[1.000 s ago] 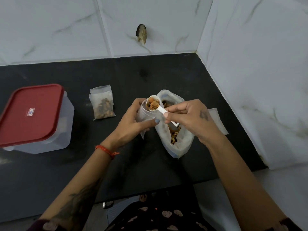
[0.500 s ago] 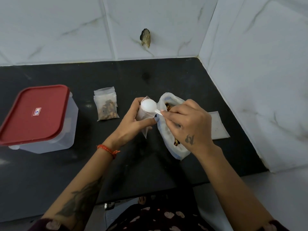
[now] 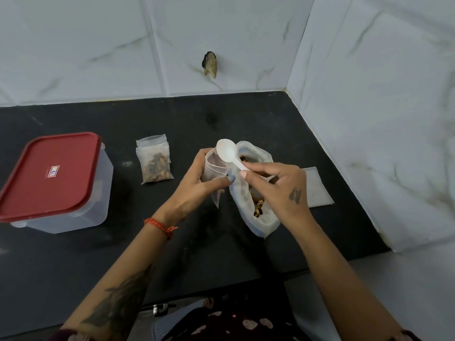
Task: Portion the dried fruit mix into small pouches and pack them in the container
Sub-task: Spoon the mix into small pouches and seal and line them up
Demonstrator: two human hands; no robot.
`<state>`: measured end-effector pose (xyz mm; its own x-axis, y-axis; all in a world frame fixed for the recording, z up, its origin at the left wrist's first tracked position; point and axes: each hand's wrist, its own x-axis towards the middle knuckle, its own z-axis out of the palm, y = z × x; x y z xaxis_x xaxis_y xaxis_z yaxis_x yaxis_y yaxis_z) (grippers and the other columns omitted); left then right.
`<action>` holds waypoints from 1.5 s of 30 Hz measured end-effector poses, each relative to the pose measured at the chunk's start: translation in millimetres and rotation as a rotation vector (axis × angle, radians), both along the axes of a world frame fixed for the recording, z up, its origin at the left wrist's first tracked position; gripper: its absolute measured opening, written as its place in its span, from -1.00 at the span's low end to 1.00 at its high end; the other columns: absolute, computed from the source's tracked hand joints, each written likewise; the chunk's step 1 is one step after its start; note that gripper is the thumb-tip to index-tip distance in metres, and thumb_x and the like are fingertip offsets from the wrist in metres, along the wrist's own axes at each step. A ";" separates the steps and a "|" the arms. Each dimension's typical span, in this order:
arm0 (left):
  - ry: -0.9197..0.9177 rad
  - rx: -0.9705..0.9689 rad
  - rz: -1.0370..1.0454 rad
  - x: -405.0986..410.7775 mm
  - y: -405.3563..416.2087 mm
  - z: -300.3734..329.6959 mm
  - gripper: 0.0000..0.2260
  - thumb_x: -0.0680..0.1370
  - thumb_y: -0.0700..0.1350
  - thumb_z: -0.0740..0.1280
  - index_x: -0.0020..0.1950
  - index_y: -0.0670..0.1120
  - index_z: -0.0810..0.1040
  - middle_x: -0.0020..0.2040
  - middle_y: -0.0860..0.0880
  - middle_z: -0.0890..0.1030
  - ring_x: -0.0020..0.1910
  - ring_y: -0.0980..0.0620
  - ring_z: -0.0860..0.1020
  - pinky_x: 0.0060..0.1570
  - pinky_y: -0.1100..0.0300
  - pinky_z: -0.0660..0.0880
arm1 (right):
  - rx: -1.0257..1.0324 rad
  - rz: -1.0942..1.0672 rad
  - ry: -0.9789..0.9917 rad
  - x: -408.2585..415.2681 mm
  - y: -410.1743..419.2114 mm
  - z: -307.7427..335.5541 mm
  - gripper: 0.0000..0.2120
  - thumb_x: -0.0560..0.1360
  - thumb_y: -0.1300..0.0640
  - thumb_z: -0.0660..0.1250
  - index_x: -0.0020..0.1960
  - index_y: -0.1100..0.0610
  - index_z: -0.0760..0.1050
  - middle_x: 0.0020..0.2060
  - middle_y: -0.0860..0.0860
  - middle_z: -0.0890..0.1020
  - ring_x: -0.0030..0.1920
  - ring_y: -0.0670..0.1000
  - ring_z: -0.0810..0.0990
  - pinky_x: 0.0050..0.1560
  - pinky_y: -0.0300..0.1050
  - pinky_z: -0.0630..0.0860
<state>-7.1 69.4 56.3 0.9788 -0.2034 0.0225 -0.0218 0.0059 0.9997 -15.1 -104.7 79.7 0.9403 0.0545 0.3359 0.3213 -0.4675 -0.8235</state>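
Currently: spoon (image 3: 227, 153) turned over above pouch (image 3: 213, 167).
Left hand (image 3: 199, 183) grips pouch; right hand (image 3: 275, 188), at its 3 o'clock, pinches spoon handle.

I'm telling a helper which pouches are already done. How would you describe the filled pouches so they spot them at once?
On the black counter, look just right of the red-lidded container. The filled pouches lie flat there in a small stack, untouched by either hand. Unlike the flat empty pouch by the right wall, brown fruit mix shows through them.
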 end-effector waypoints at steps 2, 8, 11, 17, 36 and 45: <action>0.002 0.007 -0.002 0.1 0.8 -0.9 -0.55 0.41 -0.15 0.45 0.20 0.11 0.34 0.08 0.10 0.50 0.02 0.22 0.55 -0.06 0.22 0.56 | 0.187 0.056 0.286 -2.5 -0.9 9.4 -0.84 0.41 0.15 0.46 -0.07 -0.08 0.64 -0.27 -0.17 0.68 -0.17 -0.18 0.63 -0.14 -0.24 0.56; 0.016 0.069 0.025 -2.8 1.6 0.1 -0.54 0.41 -0.15 0.42 0.24 0.05 0.33 0.05 0.12 0.51 -0.01 0.26 0.55 0.00 0.22 0.56 | 0.443 -0.089 0.580 0.5 -15.3 12.7 -0.92 0.47 0.11 0.39 -0.09 -0.02 0.64 -0.29 -0.09 0.70 -0.27 -0.25 0.59 -0.21 -0.26 0.42; 0.006 0.089 0.034 -5.4 0.7 0.0 -0.54 0.41 -0.17 0.44 0.22 0.03 0.34 0.05 0.11 0.51 -0.04 0.31 0.54 -0.08 0.38 0.50 | 0.105 -0.267 0.433 6.8 -25.4 -10.3 -0.86 0.46 0.09 0.40 0.02 0.00 0.62 -0.30 -0.18 0.65 -0.19 -0.24 0.60 -0.05 -0.19 0.51; -0.005 0.093 0.046 -4.5 -1.2 -4.1 -0.47 0.32 -0.11 0.51 0.21 -0.01 0.37 0.01 0.11 0.56 -0.02 0.23 0.57 -0.08 0.36 0.49 | -0.539 -0.200 0.488 9.5 -21.4 -39.0 -0.78 0.50 -0.11 0.31 0.06 -0.03 0.56 -0.09 -0.09 0.64 -0.09 -0.09 0.55 -0.12 -0.21 0.42; -0.006 0.196 0.114 5.2 20.2 -0.5 -0.37 0.26 -0.02 0.58 0.18 0.16 0.30 0.11 -0.01 0.51 0.08 0.05 0.56 0.02 0.11 0.58 | -0.004 0.194 0.318 31.9 29.8 18.0 -0.91 0.39 0.25 0.47 -0.17 0.14 0.57 -0.28 -0.03 0.64 -0.26 -0.12 0.63 -0.23 -0.37 0.56; 0.087 0.017 0.097 5.7 32.7 8.2 -0.52 0.34 -0.06 0.50 0.18 0.01 0.39 0.04 -0.12 0.60 -0.06 0.02 0.62 -0.12 0.19 0.59 | -0.004 0.208 0.363 47.2 36.9 28.9 -0.76 0.39 0.27 0.42 -0.07 -0.03 0.52 -0.24 -0.11 0.66 -0.20 -0.19 0.62 -0.23 -0.35 0.53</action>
